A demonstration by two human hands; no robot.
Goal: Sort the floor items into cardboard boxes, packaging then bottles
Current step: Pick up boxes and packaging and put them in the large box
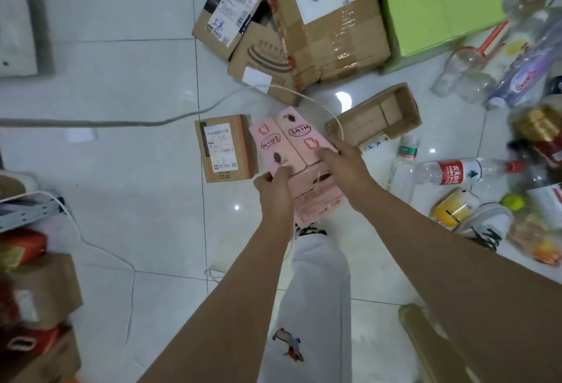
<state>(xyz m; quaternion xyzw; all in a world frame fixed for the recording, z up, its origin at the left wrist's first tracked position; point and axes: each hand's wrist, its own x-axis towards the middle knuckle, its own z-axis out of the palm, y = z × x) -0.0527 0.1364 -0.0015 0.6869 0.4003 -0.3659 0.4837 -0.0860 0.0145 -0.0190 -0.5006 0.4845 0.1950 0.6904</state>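
A pink printed carton [289, 145] with two top flaps hangs above the floor in the middle of the view. My left hand [273, 191] grips its near left flap edge. My right hand [343, 166] holds its near right side. Left of it a small brown parcel [225, 148] with a shipping label lies on the tiles. An open shallow cardboard box [377, 118] sits just right of the carton. Clear plastic bottles [450, 172] with red labels lie on the floor at the right.
Flattened and taped cardboard boxes [331, 23] are piled at the back, next to a green box [438, 2]. More bottles and cups [465, 75] clutter the right edge. A grey cable [121, 123] crosses the floor. Boxes and red packs [36, 291] stand at left.
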